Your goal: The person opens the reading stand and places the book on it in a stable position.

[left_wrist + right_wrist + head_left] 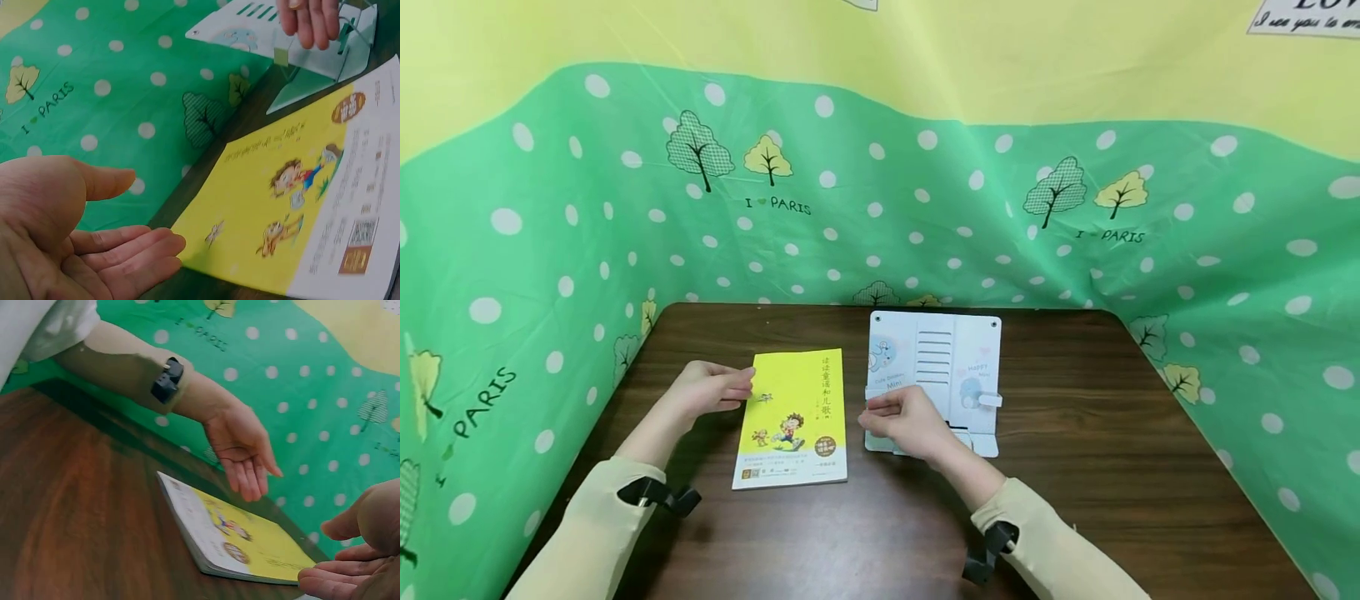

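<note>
A yellow and white children's book (793, 400) lies flat on the table, its cover showing a running child and a dog. Just off its left edge is my left hand (713, 389), fingers extended and holding nothing. To the right of the book stands a pale book stand (973, 354) with slots and cartoon prints, tilted back on its base. My right hand (904, 421) hovers in front of the stand's lower left part, between it and the book, its fingers loosely straight with nothing in them. The left wrist view shows the left hand (119, 237) palm up beside the book (281, 206).
The dark wooden table (1112, 467) carries the book and the stand. Behind it and along both sides hangs a green and yellow cloth (880, 183) with white dots and trees. A black band with a clip (658, 496) sits on each forearm.
</note>
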Available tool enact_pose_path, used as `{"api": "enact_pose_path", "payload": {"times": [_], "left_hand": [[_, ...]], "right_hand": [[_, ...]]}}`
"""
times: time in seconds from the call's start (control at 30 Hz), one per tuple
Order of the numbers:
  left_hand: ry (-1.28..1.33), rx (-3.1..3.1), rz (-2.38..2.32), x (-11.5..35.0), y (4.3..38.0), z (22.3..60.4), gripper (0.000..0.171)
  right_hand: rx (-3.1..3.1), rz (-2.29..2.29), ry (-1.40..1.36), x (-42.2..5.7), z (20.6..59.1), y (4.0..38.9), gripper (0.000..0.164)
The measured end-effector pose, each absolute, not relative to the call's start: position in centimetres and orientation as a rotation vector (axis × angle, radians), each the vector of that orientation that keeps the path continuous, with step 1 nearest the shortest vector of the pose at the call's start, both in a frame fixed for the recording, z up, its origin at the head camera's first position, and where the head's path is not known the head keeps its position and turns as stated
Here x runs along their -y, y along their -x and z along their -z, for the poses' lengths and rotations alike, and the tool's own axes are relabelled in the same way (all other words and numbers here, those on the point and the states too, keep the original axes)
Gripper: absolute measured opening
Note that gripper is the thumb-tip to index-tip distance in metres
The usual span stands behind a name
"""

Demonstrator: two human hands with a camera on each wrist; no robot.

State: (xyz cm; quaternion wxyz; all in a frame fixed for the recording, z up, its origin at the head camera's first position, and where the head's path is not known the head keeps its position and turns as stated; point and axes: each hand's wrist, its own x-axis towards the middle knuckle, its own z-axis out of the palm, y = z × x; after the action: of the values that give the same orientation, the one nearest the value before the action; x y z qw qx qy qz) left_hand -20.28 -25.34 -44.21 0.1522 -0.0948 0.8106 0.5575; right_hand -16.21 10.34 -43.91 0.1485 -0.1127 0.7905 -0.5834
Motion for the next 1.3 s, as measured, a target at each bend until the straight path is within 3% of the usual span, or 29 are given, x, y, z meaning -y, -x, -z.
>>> {"api": "enact_pose_path", "payload": {"times": [0.4,0.63,0.73,0.87,0.93,1.1,1.3], "left_hand": [[0.282,-2.227,-1.576,26.2,19.0,44.8,0.066],[0.294,-2.215,-1.596,26.2,19.0,45.4,0.058],[0.293,-2.229,-1.605,26.2,19.0,45.7,0.056],[0.302,-2.263,-1.586,26.1,18.9,46.0,0.051],[0.316,-2.286,-1.569,26.2,18.8,46.2,0.047],[0.348,-2.335,-1.539,26.5,18.6,46.6,0.036],[0.327,-2.395,-1.508,26.4,18.6,46.7,0.028]], "right_hand": [[-2.131,1.615,0.279,-7.4,44.8,15.0,0.070],[-2.100,1.633,0.231,-6.5,44.8,15.1,0.075],[-2.101,1.637,0.212,-6.4,45.0,15.3,0.068],[-2.069,1.658,0.188,-6.2,45.5,15.7,0.034],[-2.040,1.676,0.167,-6.0,45.7,15.8,0.034],[-1.958,1.709,0.134,-5.1,46.1,15.5,0.053],[-1.968,1.675,0.165,-4.3,46.0,15.6,0.028]]}}
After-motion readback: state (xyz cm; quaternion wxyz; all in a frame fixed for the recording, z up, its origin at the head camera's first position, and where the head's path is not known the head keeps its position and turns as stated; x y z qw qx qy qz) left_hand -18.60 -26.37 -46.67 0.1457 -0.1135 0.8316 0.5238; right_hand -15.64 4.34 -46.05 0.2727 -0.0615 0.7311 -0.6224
